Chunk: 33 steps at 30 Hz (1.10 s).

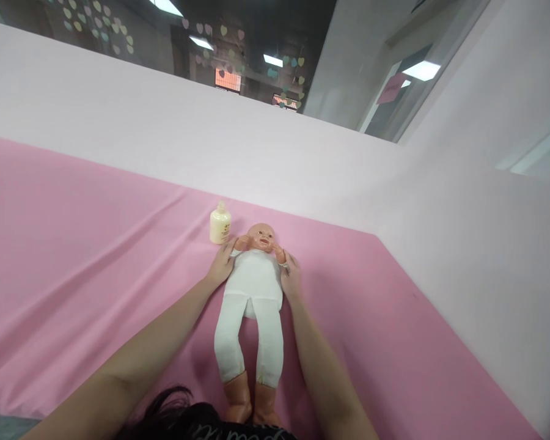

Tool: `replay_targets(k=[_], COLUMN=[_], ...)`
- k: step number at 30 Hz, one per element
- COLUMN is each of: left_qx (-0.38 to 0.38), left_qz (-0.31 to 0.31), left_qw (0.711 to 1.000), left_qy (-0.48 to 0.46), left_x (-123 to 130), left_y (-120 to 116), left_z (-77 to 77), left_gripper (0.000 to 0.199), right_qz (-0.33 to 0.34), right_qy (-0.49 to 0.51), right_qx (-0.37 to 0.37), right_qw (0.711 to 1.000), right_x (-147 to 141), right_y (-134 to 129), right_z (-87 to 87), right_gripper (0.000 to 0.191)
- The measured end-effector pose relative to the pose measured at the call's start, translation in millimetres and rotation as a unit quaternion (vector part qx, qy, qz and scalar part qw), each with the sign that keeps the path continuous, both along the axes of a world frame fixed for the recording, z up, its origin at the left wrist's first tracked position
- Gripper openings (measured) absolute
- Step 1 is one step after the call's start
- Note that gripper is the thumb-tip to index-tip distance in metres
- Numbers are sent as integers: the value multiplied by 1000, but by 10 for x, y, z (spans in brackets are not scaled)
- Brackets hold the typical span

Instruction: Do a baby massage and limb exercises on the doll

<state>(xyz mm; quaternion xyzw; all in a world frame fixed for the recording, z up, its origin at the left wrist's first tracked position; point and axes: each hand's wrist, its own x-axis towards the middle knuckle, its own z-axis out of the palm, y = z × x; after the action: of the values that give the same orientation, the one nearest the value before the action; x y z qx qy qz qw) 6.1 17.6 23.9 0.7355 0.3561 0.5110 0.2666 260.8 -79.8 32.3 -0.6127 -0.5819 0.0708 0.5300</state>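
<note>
A baby doll [255, 275] with a white cloth body lies on its back on the pink sheet, head away from me and feet near my front. My left hand [222, 261] is closed around the doll's arm on the left side, by its wrist. On the other side, my right hand [291, 276] holds the doll's other arm near the wrist. A pale yellow bottle [220, 226] stands upright just beyond my left hand, beside the doll's head.
The pink sheet [96, 244] has creases on the left. Behind it rises a white wall [165, 134] with a window [256, 36] bearing heart stickers. Another white wall [476, 263] borders the right side.
</note>
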Motion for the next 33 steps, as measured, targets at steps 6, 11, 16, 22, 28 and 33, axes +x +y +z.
replay_targets(k=[6,11,16,22,28,33], left_qx=[0,22,23,24,18,11], left_qz=[-16,-34,-27,-30,-28,-16], left_qw=[1000,999,999,999,999,999], left_qy=[5,15,14,15,13,27], left_x=[-8,-14,-11,-21,-19,-30], left_y=[15,-12,-10,5,-7,-2], left_z=[-12,43,34,-2,8,-47], left_gripper=[66,60,60,62,63,66], right_qz=[4,9,10,9,16,19], right_qy=[-3,-7,-8,-12,4,7], right_qx=[0,-6,-4,-1,3,8], right_qw=[1000,1000,1000,1000,1000,1000], right_x=[-2,7,9,18,20,13], right_y=[-11,-22,-16,-16,-38,-32], right_z=[0,-1,-14,-28,-23,-27], right_gripper=[66,64,65,66,63,65])
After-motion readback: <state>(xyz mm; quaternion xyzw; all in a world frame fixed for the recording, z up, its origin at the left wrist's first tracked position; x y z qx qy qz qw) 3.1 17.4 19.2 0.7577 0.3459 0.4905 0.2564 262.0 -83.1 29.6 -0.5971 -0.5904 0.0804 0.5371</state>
